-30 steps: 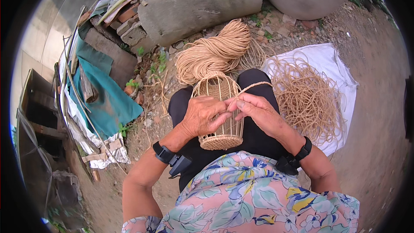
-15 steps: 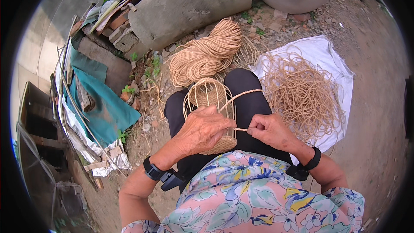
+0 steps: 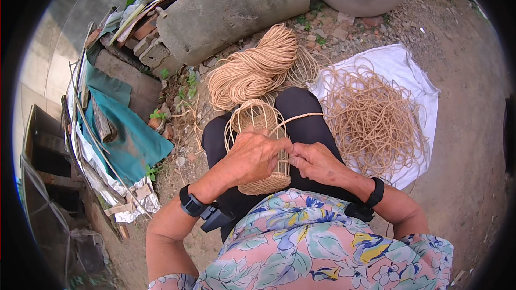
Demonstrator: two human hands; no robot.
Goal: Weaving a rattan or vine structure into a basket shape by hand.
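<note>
A partly woven basket lies across my lap, its bare upright ribs showing between a woven end near me and a braided rim at the far end. My left hand is closed over the basket's middle, fingers curled at the ribs; what lies under them is hidden. Beside it, touching its fingertips, my right hand is closed in a pinch at the basket's right side. The bit of cord in that pinch is mostly hidden. A tan twisted cord runs from the basket over my right thigh toward a loose tangle.
Beyond my knees lies a thick hank of tan cord. A loose cord tangle rests on a white sack at the right. A concrete cylinder lies behind, with bricks and a green cloth at the left.
My right hand has moved left, from a short way off with cord stretched between the hands, to meet my left hand at the basket. My left hand stays on the basket.
</note>
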